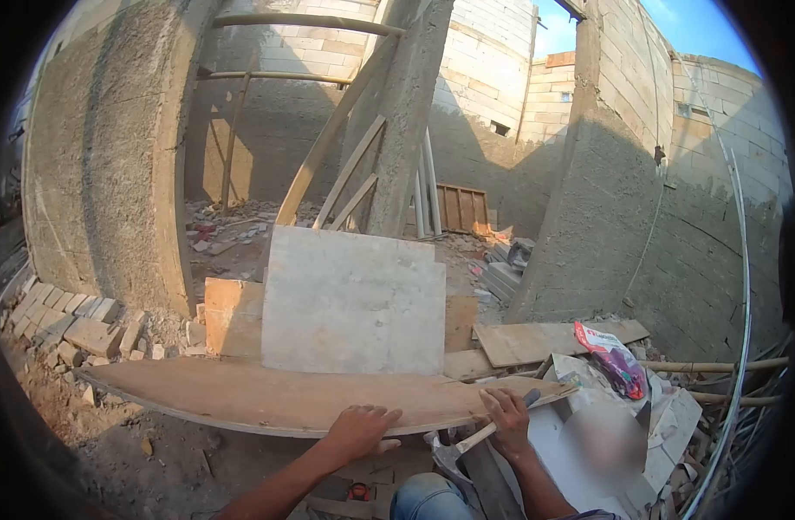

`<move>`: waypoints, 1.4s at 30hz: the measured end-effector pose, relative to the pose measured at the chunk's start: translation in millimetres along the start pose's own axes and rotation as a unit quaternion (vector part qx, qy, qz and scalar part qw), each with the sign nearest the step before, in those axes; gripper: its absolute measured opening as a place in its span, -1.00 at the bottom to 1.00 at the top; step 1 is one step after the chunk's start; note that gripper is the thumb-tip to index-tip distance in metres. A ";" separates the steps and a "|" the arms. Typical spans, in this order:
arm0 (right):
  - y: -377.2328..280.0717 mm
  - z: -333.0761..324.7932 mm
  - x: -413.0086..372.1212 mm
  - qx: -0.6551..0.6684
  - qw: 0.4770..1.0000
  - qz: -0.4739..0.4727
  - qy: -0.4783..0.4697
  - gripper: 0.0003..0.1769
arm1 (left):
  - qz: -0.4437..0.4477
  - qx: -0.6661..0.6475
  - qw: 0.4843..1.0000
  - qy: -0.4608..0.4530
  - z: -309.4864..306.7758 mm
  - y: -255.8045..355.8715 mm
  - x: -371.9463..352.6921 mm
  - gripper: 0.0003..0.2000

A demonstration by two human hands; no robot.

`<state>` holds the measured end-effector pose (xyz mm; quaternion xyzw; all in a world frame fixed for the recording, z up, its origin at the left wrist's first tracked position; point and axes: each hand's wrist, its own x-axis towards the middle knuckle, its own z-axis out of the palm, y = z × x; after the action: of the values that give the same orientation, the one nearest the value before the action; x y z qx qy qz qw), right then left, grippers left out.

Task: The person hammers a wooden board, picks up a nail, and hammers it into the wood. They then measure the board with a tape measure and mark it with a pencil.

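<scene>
A long, curved-edged wooden board (241, 397) lies across in front of me, its pale near edge toward my body. My left hand (363, 431) grips that near edge, fingers over the top face and thumb below the rim. Farther right, my right hand (508, 425) is closed around the handle of a claw hammer (450, 457) and rests against the board's right part. The hammer's head points down and left, beside my knee; the dark handle end sticks out past my fingers. A pale grey panel (354, 303) stands upright just behind the board.
Broken bricks (94, 334) lie at the left. On the right are a red and purple packet (612, 360), a loose plank (558, 341), white scrap sheets (674, 429) and long thin rods (744, 286). Unfinished concrete columns and block walls rise behind. A small orange-red object (358, 491) lies below.
</scene>
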<state>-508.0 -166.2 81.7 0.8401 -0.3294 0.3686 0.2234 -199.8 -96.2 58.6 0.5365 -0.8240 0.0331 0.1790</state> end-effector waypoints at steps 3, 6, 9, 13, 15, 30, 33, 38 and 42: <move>3.9 14.6 -3.5 0.017 0.998 -0.019 -0.054 -0.43 | -0.025 0.094 0.994 0.054 -38.0 -24.0 -55.7 -0.21; 6.6 27.9 -11.1 0.036 0.997 -0.032 -0.065 -0.39 | -0.098 0.142 0.983 0.059 -59.8 -58.9 -120.8 -0.16; 6.8 35.3 -14.2 0.032 0.996 -0.049 -0.066 -0.40 | -0.197 0.123 0.972 0.045 -52.4 -85.9 -171.4 -0.25; 7.9 29.7 -10.8 0.025 0.994 -0.066 -0.089 -0.46 | -0.158 0.103 0.973 0.130 -30.1 -112.8 -170.6 -0.51; 8.8 31.3 -12.9 0.047 0.992 -0.079 -0.082 -0.46 | -0.191 0.107 0.968 0.123 -34.2 -110.1 -166.1 -0.50; 7.2 18.2 34.3 0.021 0.996 -0.092 -0.004 -0.69 | -0.125 0.165 0.968 0.141 -79.9 -127.9 -145.5 -0.57; 12.0 -9.8 82.7 0.005 0.994 -0.105 0.010 -0.72 | -0.150 0.163 0.963 0.150 -126.8 -118.2 -128.3 -0.60; 41.2 -47.4 159.4 -0.012 0.996 -0.092 0.015 -0.70 | -0.148 0.209 0.945 0.203 -198.0 -129.3 -84.7 -0.61; 87.9 -40.8 211.6 0.026 0.996 -0.071 -0.041 -0.68 | -0.220 0.117 0.955 0.161 -234.8 -130.7 -45.0 -0.47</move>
<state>-482.2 -283.3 281.1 0.8813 -0.2680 0.3253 0.2137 -5.5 -54.2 245.0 0.7093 -0.6362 0.1748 0.2482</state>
